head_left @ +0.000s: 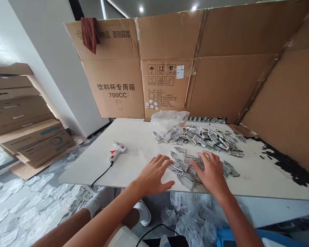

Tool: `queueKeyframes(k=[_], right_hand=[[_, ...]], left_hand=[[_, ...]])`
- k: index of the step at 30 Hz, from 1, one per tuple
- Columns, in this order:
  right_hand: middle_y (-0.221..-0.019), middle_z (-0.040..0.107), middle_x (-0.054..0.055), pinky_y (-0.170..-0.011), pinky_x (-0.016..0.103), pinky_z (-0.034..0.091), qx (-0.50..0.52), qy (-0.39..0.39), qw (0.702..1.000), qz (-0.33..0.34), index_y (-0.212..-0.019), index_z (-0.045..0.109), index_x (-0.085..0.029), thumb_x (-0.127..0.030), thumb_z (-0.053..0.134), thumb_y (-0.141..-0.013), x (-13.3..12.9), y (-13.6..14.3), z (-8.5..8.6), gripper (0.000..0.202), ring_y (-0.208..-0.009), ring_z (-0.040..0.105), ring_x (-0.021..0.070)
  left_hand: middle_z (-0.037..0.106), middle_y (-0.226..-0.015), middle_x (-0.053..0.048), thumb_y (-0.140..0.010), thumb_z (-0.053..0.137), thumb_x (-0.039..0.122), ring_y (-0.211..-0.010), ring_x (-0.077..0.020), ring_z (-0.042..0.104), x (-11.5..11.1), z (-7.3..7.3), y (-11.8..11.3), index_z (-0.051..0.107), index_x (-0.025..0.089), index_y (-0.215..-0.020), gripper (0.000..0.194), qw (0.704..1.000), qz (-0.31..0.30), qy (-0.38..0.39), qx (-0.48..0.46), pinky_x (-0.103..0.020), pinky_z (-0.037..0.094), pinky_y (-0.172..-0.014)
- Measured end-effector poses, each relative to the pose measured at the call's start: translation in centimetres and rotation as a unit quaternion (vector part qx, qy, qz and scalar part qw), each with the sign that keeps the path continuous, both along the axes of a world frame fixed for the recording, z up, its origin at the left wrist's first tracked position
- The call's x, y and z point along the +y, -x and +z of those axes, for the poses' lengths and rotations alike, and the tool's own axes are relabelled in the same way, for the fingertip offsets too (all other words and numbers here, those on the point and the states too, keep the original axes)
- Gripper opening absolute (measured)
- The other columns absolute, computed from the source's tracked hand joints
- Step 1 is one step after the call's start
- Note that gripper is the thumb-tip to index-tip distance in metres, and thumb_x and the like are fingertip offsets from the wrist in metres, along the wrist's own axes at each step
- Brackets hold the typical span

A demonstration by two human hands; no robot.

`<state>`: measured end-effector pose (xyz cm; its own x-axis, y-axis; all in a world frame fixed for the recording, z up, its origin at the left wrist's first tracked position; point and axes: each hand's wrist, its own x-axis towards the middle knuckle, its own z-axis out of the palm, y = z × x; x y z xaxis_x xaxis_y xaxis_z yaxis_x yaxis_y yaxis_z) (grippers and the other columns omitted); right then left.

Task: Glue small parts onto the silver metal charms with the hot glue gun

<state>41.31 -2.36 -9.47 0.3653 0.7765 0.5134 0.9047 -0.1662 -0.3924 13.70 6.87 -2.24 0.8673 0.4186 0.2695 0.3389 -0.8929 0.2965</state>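
Note:
Both hands are at a small pile of flat grey metal-look pieces (pixel 182 165) near the table's front edge. My left hand (pixel 156 174) is at the pile's left side, fingers spread and nothing held. Over the pile's right part, my right hand (pixel 210 171) has its fingers apart, with its fingertips close to the pieces; whether they touch is hard to tell. A larger heap of similar pieces (pixel 211 137) lies farther back, beside a clear plastic bag (pixel 167 120).
A white glue gun (pixel 119 147) with a black cord lies on the white table (pixel 92 164) at left. Black strips (pixel 293 166) are scattered at right. Cardboard panels (pixel 167 44) stand behind. Plastic bags (pixel 193 216) and a blue object (pixel 226 236) are below the front edge.

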Motion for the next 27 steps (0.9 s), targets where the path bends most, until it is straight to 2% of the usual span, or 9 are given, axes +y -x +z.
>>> queueKeyframes(k=[3,5,7,11,17,20,23,25,27], right_hand=[[-0.147,0.070,0.020,-0.121,0.065,0.048,0.009,0.010,1.000,0.001,-0.141,0.070,-0.022,-0.072,0.045,-0.112,-1.3,-2.5,-0.6,0.063,-0.143,0.061,0.0425],[-0.158,0.065,0.018,-0.126,0.063,0.047,-0.001,0.037,0.999,0.029,-0.151,0.065,-0.025,-0.072,0.046,-0.113,-1.8,-3.1,-0.9,0.064,-0.153,0.056,0.0404],[-0.173,0.055,0.014,-0.131,0.063,0.044,-0.021,0.073,0.995,0.066,-0.165,0.056,-0.030,-0.073,0.050,-0.112,-1.9,-3.2,-1.1,0.068,-0.165,0.046,0.0391],[-0.184,0.043,0.012,-0.139,0.066,0.034,-0.044,0.099,0.988,0.113,-0.176,0.042,-0.031,-0.074,0.054,-0.111,-1.5,-2.8,-1.1,0.079,-0.173,0.035,0.0376],[-0.175,0.057,0.012,-0.139,0.065,0.033,-0.058,0.046,0.989,0.130,-0.164,0.058,-0.028,-0.066,0.055,-0.113,-1.6,-2.6,-1.3,0.063,-0.169,0.042,0.0382],[-0.169,0.062,0.013,-0.137,0.071,0.030,-0.058,-0.004,0.996,0.065,-0.152,0.067,-0.029,-0.064,0.055,-0.113,-2.1,-4.6,-1.9,0.054,-0.166,0.045,0.0409],[-0.169,0.060,0.019,-0.132,0.075,0.036,-0.015,-0.037,0.996,-0.077,-0.148,0.069,-0.025,-0.072,0.049,-0.111,-2.8,-8.0,-2.9,0.063,-0.165,0.044,0.0453],[-0.170,0.057,0.022,-0.128,0.077,0.040,0.033,0.012,0.990,-0.134,-0.155,0.065,-0.024,-0.078,0.042,-0.110,-3.4,-9.7,-3.6,0.074,-0.163,0.046,0.0481],[-0.172,0.056,0.020,-0.128,0.076,0.042,0.076,0.067,0.986,-0.133,-0.162,0.061,-0.027,-0.080,0.039,-0.110,-3.8,-10.2,-4.2,0.077,-0.163,0.047,0.0471]], left_hand=[[0.054,-0.172,-0.020,-0.085,0.086,0.075,-0.161,-0.0463,0.047,1.3,-2.7,-4.5,0.057,0.022,-0.162,0.097,0.999,-0.042,-0.012,0.008,-0.066,0.043,-0.133],[0.041,-0.183,-0.022,-0.074,0.084,0.092,-0.171,-0.0533,0.031,2.1,-4.3,-6.7,0.050,0.022,-0.170,0.124,0.998,-0.054,-0.029,0.011,-0.073,0.030,-0.138],[0.035,-0.186,-0.021,-0.067,0.081,0.100,-0.173,-0.0559,0.024,2.7,-5.6,-8.2,0.049,0.026,-0.173,0.134,0.997,-0.063,-0.046,0.012,-0.078,0.021,-0.139],[0.045,-0.182,-0.020,-0.071,0.078,0.101,-0.171,-0.0530,0.033,3.3,-6.8,-9.4,0.058,0.027,-0.167,0.123,0.997,-0.060,-0.040,0.015,-0.078,0.019,-0.140],[0.057,-0.172,-0.018,-0.079,0.077,0.096,-0.161,-0.0446,0.050,2.7,-5.8,-8.6,0.062,0.026,-0.161,0.108,0.997,-0.068,-0.028,-0.020,-0.069,0.025,-0.142],[0.059,-0.170,-0.016,-0.089,0.073,0.089,-0.157,-0.0414,0.054,2.5,-5.4,-7.6,0.061,0.025,-0.161,0.097,0.997,-0.068,-0.010,-0.029,-0.066,0.029,-0.142],[0.059,-0.170,-0.016,-0.094,0.073,0.083,-0.159,-0.0419,0.051,2.5,-5.2,-7.1,0.061,0.024,-0.161,0.090,0.998,-0.054,0.002,-0.026,-0.067,0.030,-0.141],[0.057,-0.171,-0.017,-0.092,0.074,0.084,-0.162,-0.0446,0.048,2.7,-5.3,-7.1,0.059,0.023,-0.163,0.095,0.998,-0.050,0.001,-0.023,-0.071,0.029,-0.141],[0.055,-0.173,-0.018,-0.089,0.074,0.089,-0.163,-0.0471,0.046,2.8,-5.4,-7.2,0.057,0.023,-0.165,0.102,0.998,-0.053,0.000,-0.022,-0.073,0.029,-0.140]])
